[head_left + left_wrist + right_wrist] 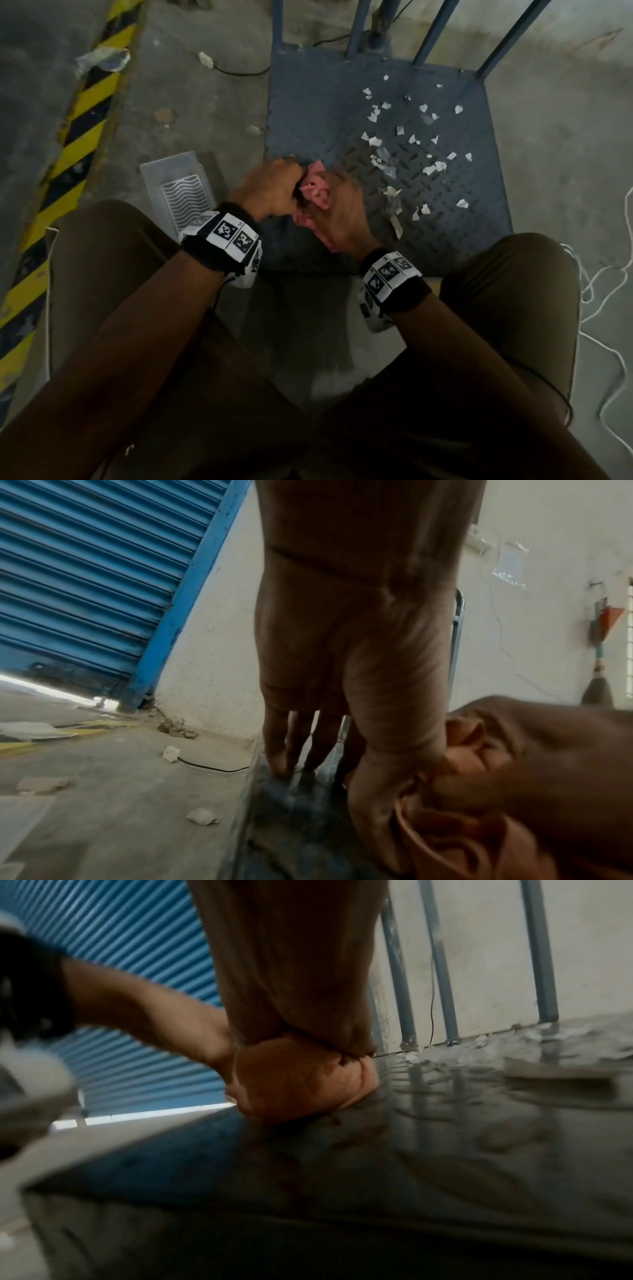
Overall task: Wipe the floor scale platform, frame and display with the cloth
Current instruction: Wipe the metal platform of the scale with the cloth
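Head view, looking down between my knees: the pink cloth (317, 192) is bunched between both my hands over the near-left part of the blue chequer-plate scale platform (342, 113). My left hand (270, 190) grasps the cloth from the left with its thumb, while its fingers reach down to the platform's left edge, as the left wrist view shows (277, 753). My right hand (342, 212) is clenched round the cloth from the right; the picture is blurred here, so the exact finger placement cannot be told. In the right wrist view the fist (301, 1077) sits low on the plate, the left forearm coming in from the left. Torn white paper scraps (411, 147) lie scattered over the right half of the platform, apart from the hands. Blue frame bars (435, 31) rise at the platform's far edge. A clear plastic tray (178, 188) lies on the concrete floor just left of the platform, and a yellow-and-black hazard stripe (68, 144) runs further left.
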